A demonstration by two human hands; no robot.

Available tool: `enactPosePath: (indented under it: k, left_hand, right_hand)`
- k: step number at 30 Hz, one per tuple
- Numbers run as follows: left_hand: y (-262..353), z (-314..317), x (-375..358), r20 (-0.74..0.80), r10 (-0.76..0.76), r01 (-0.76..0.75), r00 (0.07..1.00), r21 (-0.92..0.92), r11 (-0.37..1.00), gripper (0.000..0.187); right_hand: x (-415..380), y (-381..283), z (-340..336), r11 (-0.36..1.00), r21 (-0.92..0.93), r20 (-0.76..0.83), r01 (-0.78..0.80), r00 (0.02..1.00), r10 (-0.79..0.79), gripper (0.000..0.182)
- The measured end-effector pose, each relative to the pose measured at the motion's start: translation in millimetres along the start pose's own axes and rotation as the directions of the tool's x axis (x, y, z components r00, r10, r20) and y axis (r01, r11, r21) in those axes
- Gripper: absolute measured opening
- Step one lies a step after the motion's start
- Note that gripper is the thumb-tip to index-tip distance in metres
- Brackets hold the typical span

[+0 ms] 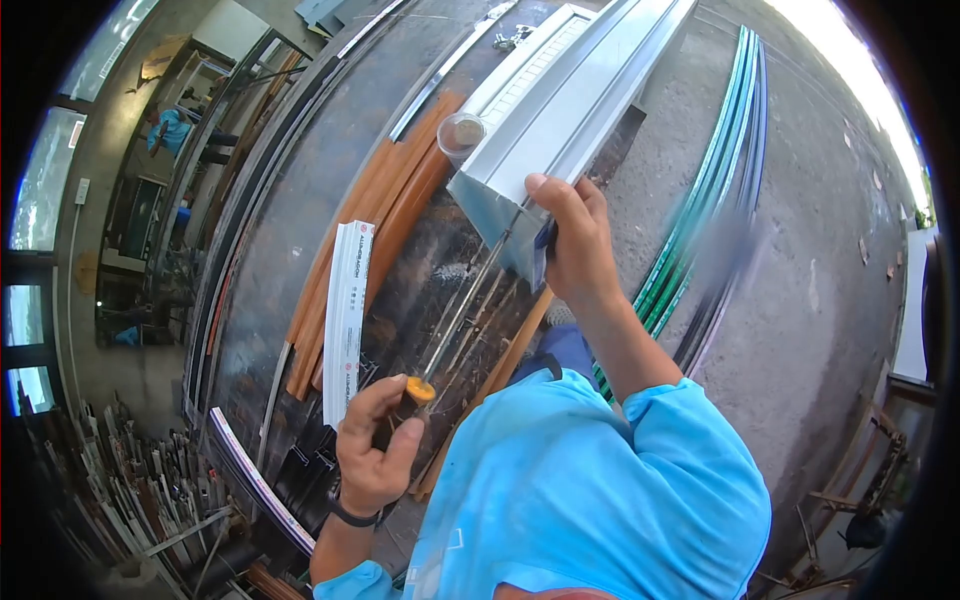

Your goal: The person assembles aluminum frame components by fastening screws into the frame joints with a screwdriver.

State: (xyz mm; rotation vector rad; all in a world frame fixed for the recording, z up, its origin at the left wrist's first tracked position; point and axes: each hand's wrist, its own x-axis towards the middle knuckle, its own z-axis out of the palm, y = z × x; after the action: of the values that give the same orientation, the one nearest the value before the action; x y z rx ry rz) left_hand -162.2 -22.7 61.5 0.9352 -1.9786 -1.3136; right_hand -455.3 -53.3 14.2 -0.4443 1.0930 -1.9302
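Note:
My left hand [378, 452] is closed, thumb and forefinger pinching the yellow-and-dark handle of a long-shafted screwdriver [460, 310]. The thin metal shaft runs up and away to the near end of a wide pale aluminium profile [575, 95]. Around the near right corner of that profile my right hand [578, 235] is closed, its thumb on top near the shaft's tip. The tip itself is hidden at the profile's end. A clear plastic cup [461, 135] stands against the profile's left side, holding small contents I cannot make out.
Brown profiles [400, 200] and a white labelled profile strip [347, 310] lie on the dark workbench [290, 190]. Green and blue wrapped profiles [715, 160] lie at right over the grey floor. Many upright offcuts [140, 490] crowd the lower left. A person in blue [172, 130] appears at upper left.

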Motion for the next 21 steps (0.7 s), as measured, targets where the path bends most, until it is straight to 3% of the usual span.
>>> enactPosePath:
  k: [1, 4, 5, 6, 7, 8, 9, 10, 11, 12, 13, 14, 16, 17, 18, 19, 20, 21]
  left_hand:
    - [2.5, -11.3, 12.5, 0.149, 0.337, -0.366, 0.929, 0.483, 0.795, 0.053]
    - [12.0, -8.0, 13.7, 0.13, 0.343, -0.363, 0.93, 0.464, 0.808, 0.059]
    - [0.8, -7.0, 9.1, 0.09, 0.28, -0.294, 0.956, 0.32, 0.901, 0.055]
    - [-1.9, -6.2, 6.1, 0.082, 0.069, -0.066, 0.994, -0.033, 0.997, 0.054]
    - [-4.0, -4.7, 3.3, 0.149, -0.135, 0.182, 0.98, -0.375, 0.909, 0.053]
    - [-5.3, -2.8, -2.5, 0.271, -0.298, 0.403, 0.915, -0.645, 0.649, 0.053]
    - [-5.5, -0.5, -10.1, 0.423, -0.386, 0.537, 0.82, -0.801, 0.263, 0.053]
    - [-1.4, 1.2, -9.3, 0.387, -0.379, 0.507, 0.841, -0.808, 0.3, 0.053]
    - [-0.6, 4.5, -1.6, 0.129, -0.18, 0.222, 0.975, -0.542, 0.81, 0.053]
    - [1.6, 4.4, 7.2, -0.017, 0.118, -0.118, 0.993, -0.007, 0.993, 0.053]
    - [4.6, 0.6, 8.8, -0.01, 0.212, -0.21, 0.977, 0.089, 0.974, 0.052]
    - [6.6, -5.1, 10.0, 0.006, 0.289, -0.285, 0.957, 0.202, 0.937, 0.052]
    - [5.3, -11.8, 4.6, 0.079, 0.392, -0.386, 0.917, 0.434, 0.814, 0.051]
    - [-10.3, -3.4, -1.9, -0.039, 0.352, -0.331, 0.935, 0.259, 0.908, 0.047]
    - [-16.6, -1.4, -7.0, -0.062, 0.163, -0.168, 0.985, -0.071, 0.983, 0.046]
    - [-23.4, 0.3, -11.2, -0.083, -0.032, -0.004, 0.996, -0.402, 0.916, 0.044]
    - [-20.2, -2.0, -16.0, 0.13, -0.276, 0.274, 0.952, -0.763, 0.586, 0.044]
    - [-21.1, 0.4, -20.1, 0.416, -0.327, 0.459, 0.848, -0.886, 0.064, 0.044]
  right_hand:
    - [0.4, -0.5, 2.3, 1.0, -0.006, -0.011, 0.001, 1.0, -0.001, 0.049]
    - [-0.2, -2.7, 2.6, 1.0, 0.021, -0.045, 0.012, 0.999, -0.011, 0.049]
    - [-0.6, -4.3, 1.6, 0.999, 0.03, -0.033, 0.017, 0.999, -0.016, 0.053]
    - [-0.8, -6.6, 0.7, 0.999, 0.039, -0.021, 0.022, 1.0, -0.021, 0.056]
    - [-0.3, -8.2, -0.8, 0.999, 0.048, -0.007, 0.027, 1.0, -0.027, 0.06]
    - [-0.1, -5.0, -3.5, 0.999, 0.043, -0.039, 0.024, 0.999, -0.022, 0.058]
    - [1.2, 0.9, -6.2, 0.999, 0.034, -0.057, 0.013, 0.998, -0.011, 0.055]
    - [4.2, 4.5, -7.2, 1.0, 0.022, -0.058, 0.0, 0.998, 0.001, 0.052]
    - [3.0, 4.0, -9.8, 0.998, 0.06, -0.043, -0.03, 0.999, 0.033, 0.047]
    - [3.5, 4.0, -12.7, 0.992, 0.106, 0.002, -0.071, 0.997, 0.072, 0.043]
    - [8.9, 14.7, -21.1, 0.999, 0.03, -0.021, 0.016, 1.0, -0.016, 0.035]
    - [8.7, 20.9, -19.2, 0.982, 0.183, -0.126, 0.043, 0.992, -0.02, 0.021]
    - [17.7, 15.1, -30.9, 0.971, 0.219, -0.002, -0.099, 0.995, 0.102, 0.023]
    - [17.1, 13.2, -25.8, 0.981, 0.181, -0.037, -0.068, 0.996, 0.076, 0.028]
    - [24.5, 19.0, -39.3, 0.979, 0.196, -0.013, -0.059, 0.998, 0.063, 0.031]
    - [22.0, 14.0, -31.9, 0.982, 0.178, -0.034, -0.064, 0.997, 0.071, 0.031]
    - [29.0, 13.1, -40.6, 0.985, 0.159, -0.003, -0.073, 0.997, 0.075, 0.029]
    - [31.4, 13.3, -43.6, 0.987, 0.145, 0.007, -0.072, 0.997, 0.072, 0.027]
